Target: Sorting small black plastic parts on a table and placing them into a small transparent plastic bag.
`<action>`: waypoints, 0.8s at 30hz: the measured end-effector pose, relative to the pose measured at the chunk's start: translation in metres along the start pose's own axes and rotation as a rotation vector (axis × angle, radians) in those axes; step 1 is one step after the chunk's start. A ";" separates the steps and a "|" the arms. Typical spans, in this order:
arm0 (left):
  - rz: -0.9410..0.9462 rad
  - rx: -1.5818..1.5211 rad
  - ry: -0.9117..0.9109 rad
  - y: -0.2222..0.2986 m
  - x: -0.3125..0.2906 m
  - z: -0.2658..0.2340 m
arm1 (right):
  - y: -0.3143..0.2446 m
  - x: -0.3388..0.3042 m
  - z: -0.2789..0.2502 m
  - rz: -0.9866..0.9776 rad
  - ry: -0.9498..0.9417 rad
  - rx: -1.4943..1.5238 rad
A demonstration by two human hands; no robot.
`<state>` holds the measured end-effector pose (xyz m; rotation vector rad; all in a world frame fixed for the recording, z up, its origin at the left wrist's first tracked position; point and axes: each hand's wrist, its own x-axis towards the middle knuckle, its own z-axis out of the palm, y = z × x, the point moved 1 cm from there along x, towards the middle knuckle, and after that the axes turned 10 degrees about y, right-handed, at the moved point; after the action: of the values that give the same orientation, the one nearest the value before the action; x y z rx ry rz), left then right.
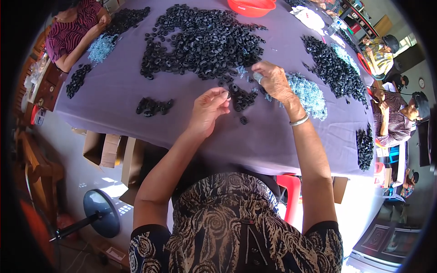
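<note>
- Purple cloth-covered table (109, 95), bearing all the piles; a sleeve or wrist brushing its cloth could drag loose pieces toward the near edge.
- Broad heap of small black ring-like pieces (200, 41), spread beyond both hands; reaching into its ragged near side could send strays rolling.
- Mound of pale-blue, clear-looking little pieces (312, 98), just beside the right wrist; a low sweep of that forearm might scatter it into the black ones.
- Right hand (275, 84), fingers curled toward the thumb, with a pale patch at the fingers; I cannot tell whether it grips anything.
- Left hand (207, 109), thumb and fingertips closed in a pinch in front of the small black cluster (243, 98).
- Shiny silver-coloured bangle (299, 121) on the right wrist, which could catch pale pieces if lowered.
- Tiny dark round piece (228, 95), at the left fingertips; so slight a pinch could let it slip if squeezed off-centre.
</note>
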<state>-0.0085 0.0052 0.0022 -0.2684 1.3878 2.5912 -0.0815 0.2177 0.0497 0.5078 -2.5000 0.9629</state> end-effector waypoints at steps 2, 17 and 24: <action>-0.004 0.002 0.006 0.000 0.000 0.001 | 0.001 0.003 0.010 -0.002 -0.041 0.042; 0.009 -0.013 -0.014 0.000 0.000 -0.001 | 0.029 0.009 0.017 0.008 -0.039 -0.111; 0.008 -0.007 -0.002 0.000 -0.002 -0.001 | 0.006 0.016 0.038 -0.367 0.024 -0.124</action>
<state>-0.0070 0.0044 0.0025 -0.2618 1.3829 2.6027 -0.1071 0.1923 0.0282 0.8704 -2.3139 0.6634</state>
